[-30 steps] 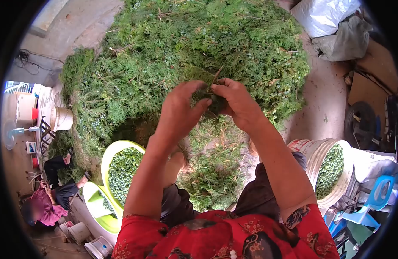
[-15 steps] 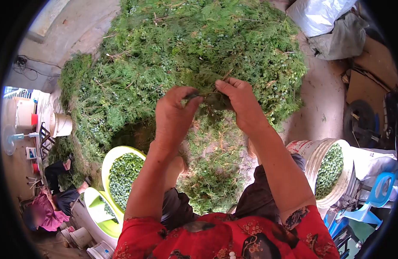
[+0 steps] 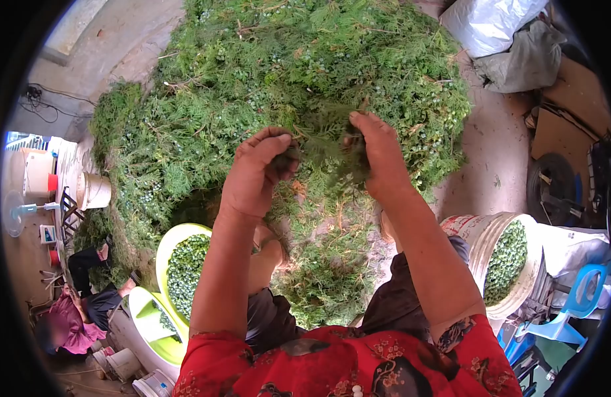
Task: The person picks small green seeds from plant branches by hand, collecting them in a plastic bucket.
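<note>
Wider apart than half a second ago, the bare left hand (image 3: 260, 165) curls, contents unclear; the bare right hand (image 3: 379, 152) pinches a blurred, feathery green sprig (image 3: 335, 140), apparently steadying it, before the far green foliage heap (image 3: 385, 59). Near left, a lime-green plastic tub (image 3: 161, 264) stands within reach.

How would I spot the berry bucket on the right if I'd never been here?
Find the big heap of green branches, then look below its right side. There, left of a blue plastic chair, stands a ridged bucket holding small green berries. Its whitish rim sets it apart from the lime-green tub opposite, also holding berries.
</note>
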`<control>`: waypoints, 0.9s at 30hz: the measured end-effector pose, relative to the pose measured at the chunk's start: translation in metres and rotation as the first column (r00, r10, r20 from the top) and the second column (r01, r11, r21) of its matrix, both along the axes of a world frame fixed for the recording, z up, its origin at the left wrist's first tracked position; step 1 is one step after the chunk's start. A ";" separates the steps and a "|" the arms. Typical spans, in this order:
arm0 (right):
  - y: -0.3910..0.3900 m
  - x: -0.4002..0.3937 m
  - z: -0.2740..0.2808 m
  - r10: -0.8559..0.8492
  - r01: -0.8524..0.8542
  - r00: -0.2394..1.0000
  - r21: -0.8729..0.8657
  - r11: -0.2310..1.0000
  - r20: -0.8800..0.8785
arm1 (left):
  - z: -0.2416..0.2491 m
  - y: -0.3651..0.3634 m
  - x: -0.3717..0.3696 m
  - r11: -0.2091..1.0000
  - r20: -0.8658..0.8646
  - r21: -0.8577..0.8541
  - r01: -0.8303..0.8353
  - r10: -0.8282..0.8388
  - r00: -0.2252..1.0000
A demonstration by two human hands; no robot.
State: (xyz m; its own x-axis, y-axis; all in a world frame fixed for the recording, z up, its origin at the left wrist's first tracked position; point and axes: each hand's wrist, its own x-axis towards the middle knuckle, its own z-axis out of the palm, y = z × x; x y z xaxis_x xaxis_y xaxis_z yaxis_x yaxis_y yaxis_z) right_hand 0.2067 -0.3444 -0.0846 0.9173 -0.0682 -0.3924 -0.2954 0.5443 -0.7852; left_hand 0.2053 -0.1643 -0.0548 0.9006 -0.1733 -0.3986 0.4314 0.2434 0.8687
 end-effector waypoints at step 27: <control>0.019 -0.010 -0.006 0.382 -0.149 0.868 -0.568 0.810 0.317 | 0.001 -0.006 -0.001 0.980 0.010 0.198 0.030 -0.032 0.999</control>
State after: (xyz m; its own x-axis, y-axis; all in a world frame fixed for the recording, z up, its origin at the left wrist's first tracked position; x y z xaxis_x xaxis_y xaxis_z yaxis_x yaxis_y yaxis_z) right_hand 0.1972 -0.3251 -0.0906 0.9922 0.1207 0.0317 0.0346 -0.0219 -0.9992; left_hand 0.2043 -0.1701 -0.0540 0.9012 -0.1202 -0.4164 0.4247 0.0533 0.9038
